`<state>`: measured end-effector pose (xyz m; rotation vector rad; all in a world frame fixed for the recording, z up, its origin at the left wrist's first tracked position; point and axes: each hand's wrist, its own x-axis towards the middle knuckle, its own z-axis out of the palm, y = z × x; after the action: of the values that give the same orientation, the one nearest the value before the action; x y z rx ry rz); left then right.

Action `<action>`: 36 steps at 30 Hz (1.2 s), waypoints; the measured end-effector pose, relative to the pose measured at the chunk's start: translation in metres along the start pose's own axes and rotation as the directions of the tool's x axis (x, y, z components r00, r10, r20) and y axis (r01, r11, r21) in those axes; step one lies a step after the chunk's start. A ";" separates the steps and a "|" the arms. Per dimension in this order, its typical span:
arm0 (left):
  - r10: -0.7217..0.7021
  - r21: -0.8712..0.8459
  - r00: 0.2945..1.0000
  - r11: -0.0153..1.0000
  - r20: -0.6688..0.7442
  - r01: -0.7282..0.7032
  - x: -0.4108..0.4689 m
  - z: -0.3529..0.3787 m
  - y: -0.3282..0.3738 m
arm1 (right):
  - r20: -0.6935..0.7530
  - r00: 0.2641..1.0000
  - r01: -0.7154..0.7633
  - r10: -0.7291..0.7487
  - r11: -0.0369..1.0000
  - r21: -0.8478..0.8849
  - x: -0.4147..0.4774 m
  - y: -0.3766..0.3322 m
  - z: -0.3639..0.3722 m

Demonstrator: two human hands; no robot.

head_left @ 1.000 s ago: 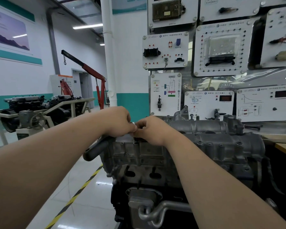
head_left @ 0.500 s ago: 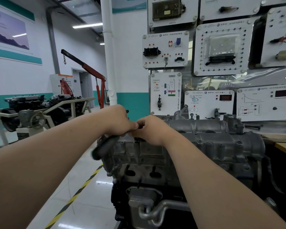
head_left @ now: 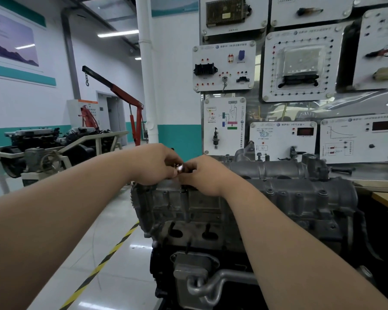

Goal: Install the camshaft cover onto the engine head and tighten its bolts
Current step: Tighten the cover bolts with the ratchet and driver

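Meeting above the left end of the camshaft cover (head_left: 278, 173), both hands curl their fingers in tightly on one shiny metal piece (head_left: 180, 168). The left hand (head_left: 152, 164) closes on it from the left and the right hand (head_left: 207, 176) pinches it from the right. Blur and fingers hide what the piece is, and the hands cover whatever lies beneath. The cover sits on the engine head (head_left: 211, 211). Both bare forearms reach forward and converge, knuckles up.
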<state>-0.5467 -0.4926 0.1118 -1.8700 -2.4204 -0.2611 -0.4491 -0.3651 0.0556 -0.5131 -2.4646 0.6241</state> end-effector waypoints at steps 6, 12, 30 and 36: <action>-0.027 0.045 0.998 0.999 -0.048 0.030 0.008 0.003 -0.001 | 0.027 1.000 0.011 -0.012 0.998 0.061 -0.002 -0.001 -0.002; -0.214 -0.054 0.970 0.976 -0.113 0.209 0.017 0.009 0.006 | 0.010 1.000 0.007 -0.007 0.999 0.034 -0.001 0.001 -0.001; -0.004 0.034 0.999 0.999 0.043 0.002 0.010 -0.005 -0.003 | 0.063 0.998 -0.016 0.014 0.999 0.040 -0.002 -0.001 -0.004; -0.172 0.057 0.983 0.983 -0.060 0.175 0.021 0.004 0.011 | 0.028 1.000 -0.002 0.003 1.000 -0.029 -0.002 -0.002 -0.001</action>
<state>-0.5415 -0.4697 0.1123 -1.6079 -2.5263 -0.2412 -0.4472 -0.3668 0.0567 -0.5218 -2.5028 0.6018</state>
